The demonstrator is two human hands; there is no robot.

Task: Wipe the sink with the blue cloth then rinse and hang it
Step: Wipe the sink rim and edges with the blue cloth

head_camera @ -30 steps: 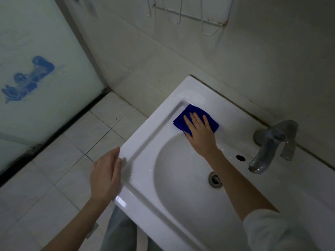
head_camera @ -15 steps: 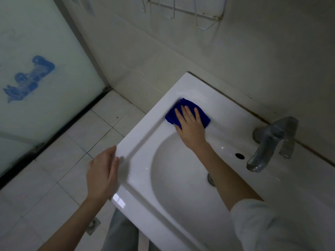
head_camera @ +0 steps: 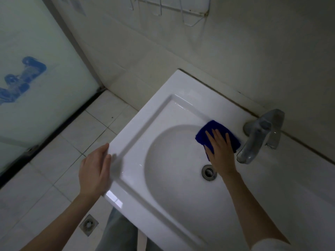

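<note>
A white sink (head_camera: 148, 113) fills the middle of the view. The blue cloth (head_camera: 208, 131) lies folded on the far wall of the basin, just left of the grey tap (head_camera: 259, 136). My right hand (head_camera: 221, 151) presses flat on the cloth, fingers spread, covering its near half. The drain (head_camera: 209, 172) sits just below that hand. My left hand (head_camera: 96, 171) rests against the sink's left front rim, fingers together and loosely extended, holding nothing.
A wire rack (head_camera: 181, 9) hangs on the tiled wall above the sink. A frosted glass door (head_camera: 36, 69) stands at the left. A floor drain (head_camera: 88, 224) is set in the tiled floor beside my legs.
My right hand has slid the cloth from the sink's far left corner rightward along the back of the basin to beside the tap. My left hand stays at the rim.
</note>
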